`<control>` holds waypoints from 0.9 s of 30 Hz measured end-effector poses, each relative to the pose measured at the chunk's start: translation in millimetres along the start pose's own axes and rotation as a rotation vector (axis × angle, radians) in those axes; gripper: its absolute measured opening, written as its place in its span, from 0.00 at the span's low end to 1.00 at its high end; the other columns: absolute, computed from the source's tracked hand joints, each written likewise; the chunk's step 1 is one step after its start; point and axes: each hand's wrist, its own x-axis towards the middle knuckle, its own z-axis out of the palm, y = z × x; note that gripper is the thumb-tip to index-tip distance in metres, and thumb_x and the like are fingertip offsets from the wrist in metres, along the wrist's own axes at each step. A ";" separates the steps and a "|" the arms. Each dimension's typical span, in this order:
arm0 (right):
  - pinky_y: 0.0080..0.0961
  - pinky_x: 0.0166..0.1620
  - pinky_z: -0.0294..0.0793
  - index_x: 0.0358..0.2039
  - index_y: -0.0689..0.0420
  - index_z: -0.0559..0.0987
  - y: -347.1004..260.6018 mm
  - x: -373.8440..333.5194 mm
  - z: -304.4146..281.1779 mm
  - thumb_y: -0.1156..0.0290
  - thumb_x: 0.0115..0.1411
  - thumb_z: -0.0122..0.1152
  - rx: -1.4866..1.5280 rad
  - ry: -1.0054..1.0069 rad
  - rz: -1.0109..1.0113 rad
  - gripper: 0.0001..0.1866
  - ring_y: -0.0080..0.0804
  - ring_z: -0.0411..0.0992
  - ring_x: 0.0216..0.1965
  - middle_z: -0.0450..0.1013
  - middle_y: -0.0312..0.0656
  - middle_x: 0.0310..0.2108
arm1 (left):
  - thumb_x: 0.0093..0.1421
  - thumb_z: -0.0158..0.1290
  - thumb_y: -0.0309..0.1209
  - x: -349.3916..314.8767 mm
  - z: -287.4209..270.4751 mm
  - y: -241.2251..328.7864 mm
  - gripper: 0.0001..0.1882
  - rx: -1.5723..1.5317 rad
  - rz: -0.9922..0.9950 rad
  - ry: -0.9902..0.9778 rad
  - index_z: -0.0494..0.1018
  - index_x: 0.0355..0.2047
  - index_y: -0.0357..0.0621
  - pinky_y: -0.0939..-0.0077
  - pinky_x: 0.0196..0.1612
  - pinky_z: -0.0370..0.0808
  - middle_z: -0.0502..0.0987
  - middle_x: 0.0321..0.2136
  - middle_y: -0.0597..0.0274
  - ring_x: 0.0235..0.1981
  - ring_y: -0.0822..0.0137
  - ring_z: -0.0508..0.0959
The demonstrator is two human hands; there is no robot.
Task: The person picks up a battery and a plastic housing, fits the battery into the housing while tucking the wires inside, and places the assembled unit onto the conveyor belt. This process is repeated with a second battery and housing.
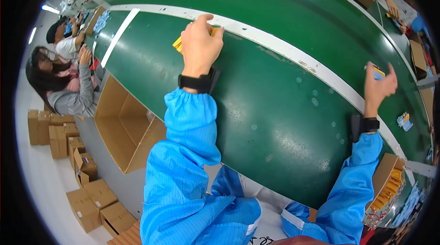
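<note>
My left hand (199, 46), palm down over the green work surface (275, 121), is closed round a yellow object (177, 45). Only yellow edges of it show beside the fingers, so its kind is hidden. Out at the right, my right hand (380, 90) reaches over the white strip, thumb and fingers curled round a small light-blue and yellow piece (378, 73). A similar blue and yellow piece (404, 121) lies on the green surface beyond that hand. Both wrists carry black bands over blue sleeves.
An open cardboard box (123, 121) stands by the table's left edge. At lower right sits a carton (382, 176) of orange-yellow pieces, near light-blue ones (409, 204). Co-workers sit at the left and far right. Stacked cartons (87, 201) line the floor at left.
</note>
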 end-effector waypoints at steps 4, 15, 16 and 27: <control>0.24 0.44 0.68 0.46 0.56 0.73 -84.8 -32.9 -32.4 0.70 0.55 0.64 0.833 -0.367 0.055 0.18 0.27 0.68 0.42 0.69 0.39 0.41 | 0.55 0.58 0.24 -1.9 -3.2 40.8 0.16 -0.925 -0.062 0.110 0.73 0.44 0.33 0.77 0.36 0.76 0.78 0.34 0.55 0.30 0.67 0.80; 0.20 0.45 0.69 0.51 0.61 0.71 -133.3 -81.2 -59.9 0.63 0.68 0.47 1.734 -1.040 0.315 0.17 0.22 0.70 0.42 0.73 0.39 0.46 | 0.59 0.55 0.19 -57.7 22.7 103.0 0.09 -1.384 0.294 -0.571 0.73 0.41 0.32 0.83 0.39 0.73 0.77 0.31 0.66 0.37 0.73 0.77; 0.20 0.43 0.69 0.50 0.61 0.71 -132.7 -81.9 -58.6 0.62 0.69 0.46 1.789 -1.039 0.385 0.17 0.22 0.71 0.41 0.73 0.39 0.45 | 0.58 0.55 0.20 -56.0 23.7 97.3 0.09 -1.258 0.430 -0.560 0.74 0.40 0.32 0.83 0.38 0.72 0.76 0.31 0.66 0.37 0.74 0.76; 0.20 0.27 0.66 0.33 0.60 0.77 -129.1 -73.7 -73.3 0.62 0.60 0.62 1.197 -1.320 -0.331 0.12 0.18 0.69 0.23 0.74 0.32 0.23 | 0.58 0.55 0.20 -54.8 23.5 96.3 0.06 -1.370 0.104 -0.696 0.73 0.37 0.36 0.83 0.36 0.70 0.75 0.31 0.66 0.33 0.77 0.73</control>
